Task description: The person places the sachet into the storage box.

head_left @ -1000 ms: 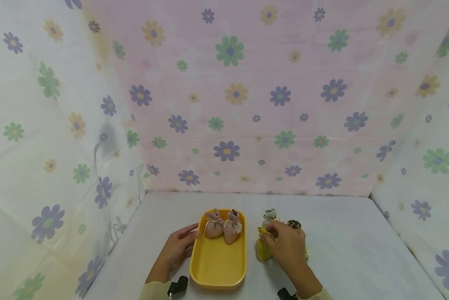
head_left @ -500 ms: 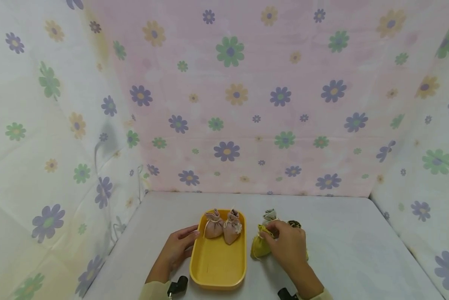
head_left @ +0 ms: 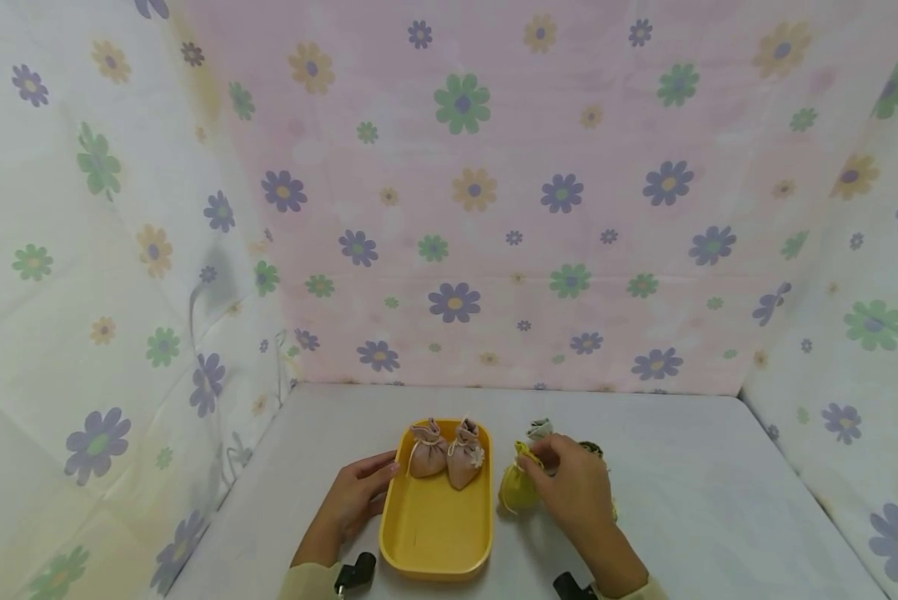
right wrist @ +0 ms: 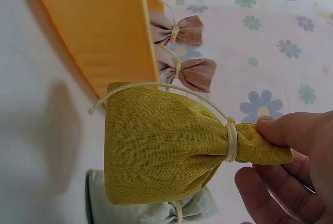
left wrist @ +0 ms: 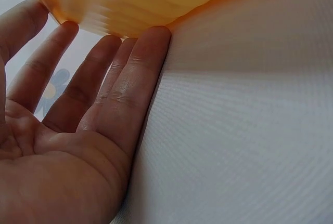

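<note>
My right hand (head_left: 576,483) pinches the gathered neck of a mustard-yellow drawstring pouch (right wrist: 161,143) between thumb and fingers. The pouch hangs just to the right of a yellow tray (head_left: 437,533), its cream cord trailing loose. Fairly straight fingers of my left hand (left wrist: 99,104) touch the tray's outer left side. Two dusty-pink pouches lie side by side at the tray's far end: the left pink pouch (head_left: 428,454) is plain, the right pink pouch (head_left: 464,458) bears a small pale flower.
A pale grey-green pouch (head_left: 540,429) lies behind my right hand. Beside it, a dark patterned pouch (head_left: 593,450) is mostly hidden by that hand. White cloth covers the table (head_left: 704,500), and flowered fabric (head_left: 456,208) walls it in at the back and both sides.
The mustard pouch has come up and slightly left toward the tray, its bottom swinging left, with my right hand rising a little. My left hand and the tray have stayed put.
</note>
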A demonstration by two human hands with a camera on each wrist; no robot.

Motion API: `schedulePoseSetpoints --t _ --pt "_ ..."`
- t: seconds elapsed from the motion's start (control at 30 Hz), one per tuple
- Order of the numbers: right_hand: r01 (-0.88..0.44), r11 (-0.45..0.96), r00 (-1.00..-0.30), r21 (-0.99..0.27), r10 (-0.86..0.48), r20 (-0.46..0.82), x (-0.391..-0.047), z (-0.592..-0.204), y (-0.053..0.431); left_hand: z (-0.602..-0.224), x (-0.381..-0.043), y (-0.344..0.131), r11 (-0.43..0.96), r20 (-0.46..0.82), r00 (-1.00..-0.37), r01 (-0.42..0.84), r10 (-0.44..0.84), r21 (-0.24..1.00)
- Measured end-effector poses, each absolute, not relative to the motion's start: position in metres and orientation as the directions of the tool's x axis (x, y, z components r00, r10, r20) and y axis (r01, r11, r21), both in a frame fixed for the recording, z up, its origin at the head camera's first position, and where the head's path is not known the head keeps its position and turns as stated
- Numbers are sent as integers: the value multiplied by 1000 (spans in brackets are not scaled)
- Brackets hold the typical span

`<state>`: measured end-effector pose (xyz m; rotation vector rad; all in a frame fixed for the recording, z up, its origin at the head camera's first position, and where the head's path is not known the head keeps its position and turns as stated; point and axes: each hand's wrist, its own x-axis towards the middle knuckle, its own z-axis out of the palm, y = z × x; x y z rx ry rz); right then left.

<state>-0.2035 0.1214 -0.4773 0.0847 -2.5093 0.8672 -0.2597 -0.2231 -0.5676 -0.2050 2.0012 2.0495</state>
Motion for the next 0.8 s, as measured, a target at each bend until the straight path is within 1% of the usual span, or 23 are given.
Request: schedulePoseSetpoints --t 0.3,0.5,0.8 --pt "-228 775 -875 -589 102 473 -203 -465 115 -567 -260 -222 -10 -295 -951 -297 90 955" --pt "-293 758 -844 -582 81 530 -203 -462 109 -566 -261 -223 -4 -307 -948 -308 88 951" --pt "-352 750 -802 -560 67 594 -205 -454 103 -568 -262 -223 -14 -301 -949 -304 95 953"
